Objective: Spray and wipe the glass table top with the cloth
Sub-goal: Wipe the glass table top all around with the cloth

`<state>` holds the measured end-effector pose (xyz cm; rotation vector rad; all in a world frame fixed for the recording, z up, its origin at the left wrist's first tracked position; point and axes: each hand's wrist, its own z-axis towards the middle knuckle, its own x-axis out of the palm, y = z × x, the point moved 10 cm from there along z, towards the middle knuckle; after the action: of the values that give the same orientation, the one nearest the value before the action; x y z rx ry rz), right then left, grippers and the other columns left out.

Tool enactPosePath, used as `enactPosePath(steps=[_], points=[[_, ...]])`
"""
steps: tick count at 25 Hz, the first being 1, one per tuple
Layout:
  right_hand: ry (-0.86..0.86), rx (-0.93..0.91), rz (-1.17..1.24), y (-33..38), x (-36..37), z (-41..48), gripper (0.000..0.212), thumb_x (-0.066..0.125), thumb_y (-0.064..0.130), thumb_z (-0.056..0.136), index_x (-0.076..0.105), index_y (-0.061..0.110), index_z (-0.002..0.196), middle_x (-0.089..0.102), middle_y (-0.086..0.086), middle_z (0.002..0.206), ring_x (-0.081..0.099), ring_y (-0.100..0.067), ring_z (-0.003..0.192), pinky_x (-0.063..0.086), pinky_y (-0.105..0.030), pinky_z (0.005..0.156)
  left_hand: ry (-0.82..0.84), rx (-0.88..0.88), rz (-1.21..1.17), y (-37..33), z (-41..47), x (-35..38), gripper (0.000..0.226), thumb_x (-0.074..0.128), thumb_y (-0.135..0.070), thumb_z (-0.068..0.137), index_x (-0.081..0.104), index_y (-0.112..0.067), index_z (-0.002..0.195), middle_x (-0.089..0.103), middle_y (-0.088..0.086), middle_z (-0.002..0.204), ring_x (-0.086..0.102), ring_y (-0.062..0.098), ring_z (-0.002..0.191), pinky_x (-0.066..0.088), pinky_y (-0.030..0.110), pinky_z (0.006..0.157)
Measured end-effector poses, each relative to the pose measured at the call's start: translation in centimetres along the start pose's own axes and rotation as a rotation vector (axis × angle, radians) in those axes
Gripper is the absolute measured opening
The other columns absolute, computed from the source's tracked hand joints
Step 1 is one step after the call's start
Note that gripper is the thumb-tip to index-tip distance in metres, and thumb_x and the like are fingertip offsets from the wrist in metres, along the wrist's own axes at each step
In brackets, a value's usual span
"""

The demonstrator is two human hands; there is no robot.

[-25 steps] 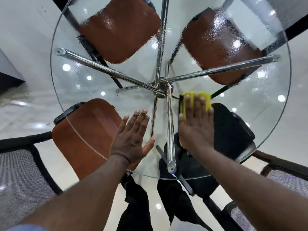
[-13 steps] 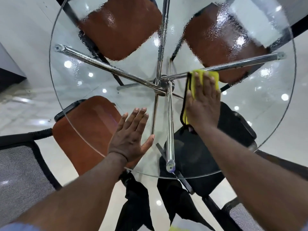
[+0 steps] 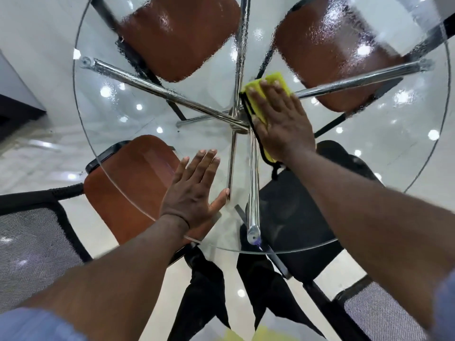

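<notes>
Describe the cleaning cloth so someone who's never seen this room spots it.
Start at the round glass table top and go to its centre, where the chrome bars meet. Just right of that hub, the right hand presses flat on the cloth. It is bright yellow with black edging; the left hand lies bare.

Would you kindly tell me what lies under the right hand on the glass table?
Under the right hand lies a yellow cloth with black edging, pressed flat on the glass table top. Its far end and left edge show; the hand covers the rest.
</notes>
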<state>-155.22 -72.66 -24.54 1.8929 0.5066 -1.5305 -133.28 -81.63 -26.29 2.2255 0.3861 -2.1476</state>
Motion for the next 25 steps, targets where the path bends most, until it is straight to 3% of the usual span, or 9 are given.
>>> enactPosePath(steps=[3, 7, 11, 14, 16, 19, 22, 24, 25], points=[[-0.021, 0.207, 0.055, -0.2, 0.6, -6.9, 0.067, 0.025, 0.051, 0.112, -0.001, 0.037, 0.172, -0.008, 0.007, 0.181, -0.005, -0.017, 0.167, 0.003, -0.046, 0.136, 0.020, -0.008, 0.006, 0.1, 0.0, -0.1, 0.079, 0.039, -0.060, 0.101, 0.031, -0.010, 0.162, 0.019, 0.006, 0.173, 0.015, 0.024, 0.161, 0.020, 0.055, 0.127], [0.043, 0.009, -0.060, 1.4, 2.4, -12.7, 0.068, 0.024, 0.051, 0.111, 0.005, 0.031, 0.173, -0.005, 0.002, 0.181, -0.003, -0.021, 0.168, 0.012, -0.054, 0.135, 0.045, 0.003, 0.021, 0.1, 0.0, 0.2, 0.080, 0.037, -0.061, 0.101, 0.028, -0.011, 0.163, 0.017, 0.007, 0.173, 0.013, 0.024, 0.161, 0.017, 0.054, 0.128], [0.031, -0.141, -0.068, 2.8, 1.7, -4.5, 0.067, 0.021, 0.051, 0.111, 0.000, 0.033, 0.172, -0.007, 0.002, 0.181, -0.004, -0.022, 0.168, 0.011, -0.053, 0.135, 0.021, 0.003, 0.013, 0.2, 0.1, 0.1, 0.080, 0.039, -0.062, 0.101, 0.030, -0.012, 0.161, 0.020, 0.007, 0.172, 0.016, 0.025, 0.160, 0.013, 0.051, 0.129], [-0.047, 0.097, 0.004, 3.4, 1.0, 1.8, 0.067, 0.025, 0.048, 0.111, 0.001, 0.033, 0.172, -0.003, 0.001, 0.182, -0.003, -0.023, 0.168, 0.003, -0.051, 0.135, 0.008, 0.001, 0.016, 0.1, 0.0, -0.1, 0.079, 0.038, -0.061, 0.100, 0.032, -0.011, 0.161, 0.023, 0.007, 0.172, 0.019, 0.025, 0.159, 0.016, 0.051, 0.129], [-0.055, 0.149, 0.013, 5.5, 1.6, 0.8, 0.069, 0.027, 0.047, 0.112, 0.001, 0.029, 0.173, -0.004, -0.002, 0.182, -0.003, -0.024, 0.168, 0.004, -0.053, 0.135, -0.001, -0.002, -0.011, 0.1, 0.1, -0.5, 0.078, 0.039, -0.061, 0.100, 0.035, -0.010, 0.160, 0.026, 0.008, 0.171, 0.021, 0.026, 0.159, 0.016, 0.051, 0.129], [0.022, -0.249, -0.141, 10.4, 3.0, -5.6, 0.067, 0.028, 0.046, 0.115, 0.001, 0.027, 0.173, -0.006, -0.002, 0.181, -0.003, -0.024, 0.168, 0.011, -0.053, 0.134, -0.046, -0.031, -0.096, 0.7, -0.8, -1.7, 0.076, 0.045, -0.059, 0.101, 0.041, -0.007, 0.156, 0.034, 0.012, 0.167, 0.028, 0.029, 0.156, 0.019, 0.051, 0.128], [0.058, -0.664, -0.237, 12.1, 3.0, -7.5, 0.064, 0.035, 0.046, 0.114, 0.018, 0.027, 0.172, 0.010, -0.002, 0.181, 0.009, -0.022, 0.167, 0.021, -0.053, 0.133, -0.103, -0.152, -0.103, 3.2, -3.5, -3.1, 0.079, 0.051, -0.058, 0.099, 0.039, -0.008, 0.158, 0.028, 0.012, 0.169, 0.024, 0.030, 0.158, 0.020, 0.056, 0.126], [0.055, -0.681, -0.297, 12.8, 3.2, -4.3, 0.059, 0.029, 0.042, 0.116, 0.018, 0.028, 0.172, 0.011, -0.002, 0.181, 0.009, -0.023, 0.167, 0.020, -0.053, 0.133, -0.149, -0.276, -0.092, 6.5, -6.2, -3.3, 0.084, 0.050, -0.060, 0.100, 0.029, -0.007, 0.162, 0.018, 0.011, 0.173, 0.015, 0.028, 0.160, 0.019, 0.056, 0.126], [0.015, -0.524, -0.285, 13.0, 2.9, -1.4, 0.059, 0.022, 0.040, 0.116, 0.013, 0.029, 0.173, 0.007, -0.002, 0.181, 0.005, -0.024, 0.168, 0.018, -0.054, 0.132, -0.146, -0.329, -0.074, 8.0, -7.3, -3.1, 0.086, 0.046, -0.062, 0.102, 0.022, -0.007, 0.164, 0.012, 0.011, 0.174, 0.010, 0.028, 0.161, 0.018, 0.056, 0.127]])
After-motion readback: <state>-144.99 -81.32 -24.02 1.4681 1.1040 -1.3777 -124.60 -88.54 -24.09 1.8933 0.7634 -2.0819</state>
